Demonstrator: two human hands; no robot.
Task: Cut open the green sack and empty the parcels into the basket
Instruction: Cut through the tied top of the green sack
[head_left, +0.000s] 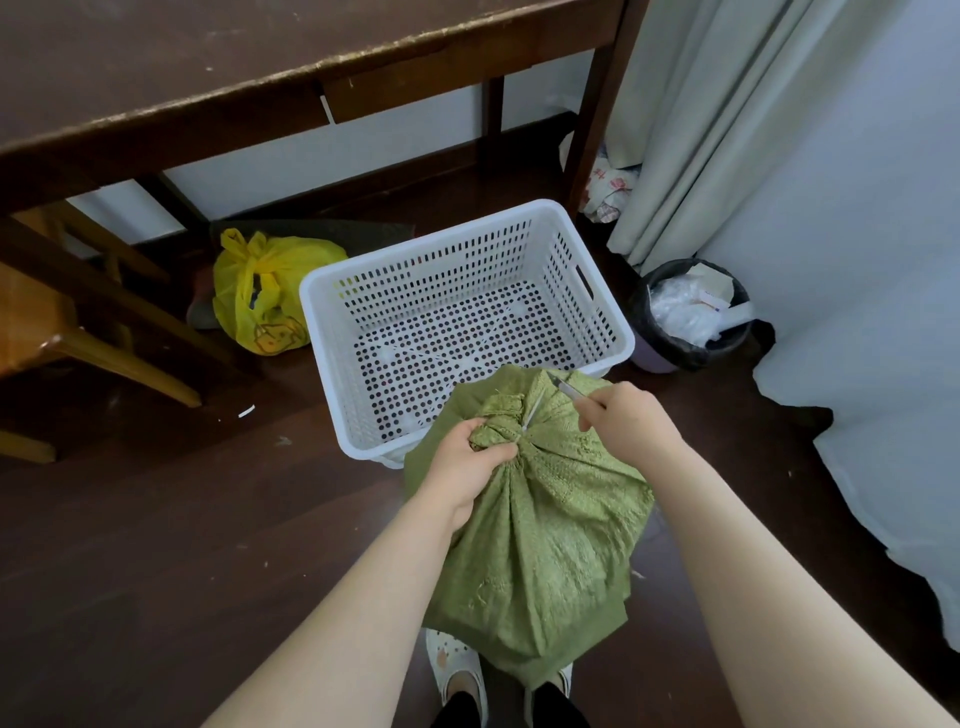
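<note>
A full green woven sack (540, 530) stands on the dark floor between my feet, its neck bunched and tied with a white cable tie (531, 415). My left hand (467, 475) grips the gathered neck just below the tie. My right hand (626, 415) holds a small knife (567, 389), its blade lying over the sack's top next to the tie. Just beyond the sack sits a white perforated plastic basket (332, 296); nothing lies in it. The parcels are hidden inside the sack.
A dark wooden table (260, 57) stands behind the basket. A yellow plastic bag (265, 291) lies to the basket's left, a wooden chair (62, 322) further left. A lined waste bin (691, 317) and curtains (727, 130) stand to the right.
</note>
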